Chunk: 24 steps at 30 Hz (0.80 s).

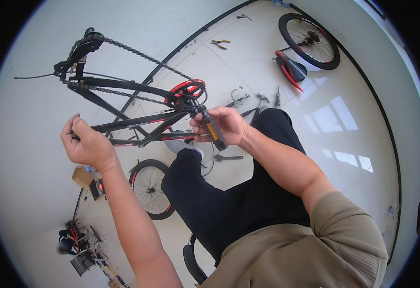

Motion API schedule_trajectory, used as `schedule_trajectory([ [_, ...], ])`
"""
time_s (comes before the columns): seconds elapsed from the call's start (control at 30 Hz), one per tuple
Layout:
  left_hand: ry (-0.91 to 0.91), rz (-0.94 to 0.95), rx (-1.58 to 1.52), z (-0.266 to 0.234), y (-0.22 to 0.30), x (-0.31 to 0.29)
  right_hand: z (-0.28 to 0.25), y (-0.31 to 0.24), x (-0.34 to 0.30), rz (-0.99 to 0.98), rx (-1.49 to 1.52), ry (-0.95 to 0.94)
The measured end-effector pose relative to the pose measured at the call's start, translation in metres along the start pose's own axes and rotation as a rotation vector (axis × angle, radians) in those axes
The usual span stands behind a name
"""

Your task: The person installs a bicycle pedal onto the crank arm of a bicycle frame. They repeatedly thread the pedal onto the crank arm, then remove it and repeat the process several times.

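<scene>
Gripping the pedal (213,129) with right-hand fingers (205,126), left hand (86,144) clasps the frame (128,126), which runs leftward.

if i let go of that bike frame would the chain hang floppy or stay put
Probably mostly stays: the chain runs taut from the red chainring to the rear derailleur. The bike frame itself looks rigid, and would likely tip once the left hand lets go.

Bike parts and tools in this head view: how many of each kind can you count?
Bike frame with chain, held by left hand: 1
Pedal, in right hand: 1
Loose wheels: 2
Saddle: 1
Pliers: 1
Wrench: 1
Total: 7
</scene>
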<state>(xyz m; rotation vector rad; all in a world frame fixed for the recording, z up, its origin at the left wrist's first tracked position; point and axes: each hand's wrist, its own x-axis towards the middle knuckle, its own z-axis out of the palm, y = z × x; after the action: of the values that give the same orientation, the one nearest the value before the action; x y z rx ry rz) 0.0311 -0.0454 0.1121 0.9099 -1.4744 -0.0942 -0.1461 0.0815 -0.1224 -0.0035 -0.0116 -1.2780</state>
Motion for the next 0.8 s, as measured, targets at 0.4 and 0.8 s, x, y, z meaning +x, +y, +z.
schedule_trajectory([
  [0.4, 0.006, -0.001, -0.035, 0.0, 0.0, -0.001, 0.003, -0.008, -0.003, 0.054, -0.136, 0.094],
  [0.8, -0.001, 0.007, -0.015, -0.003, -0.001, -0.002, 0.003, -0.012, 0.001, 0.133, -0.026, -0.001],
])
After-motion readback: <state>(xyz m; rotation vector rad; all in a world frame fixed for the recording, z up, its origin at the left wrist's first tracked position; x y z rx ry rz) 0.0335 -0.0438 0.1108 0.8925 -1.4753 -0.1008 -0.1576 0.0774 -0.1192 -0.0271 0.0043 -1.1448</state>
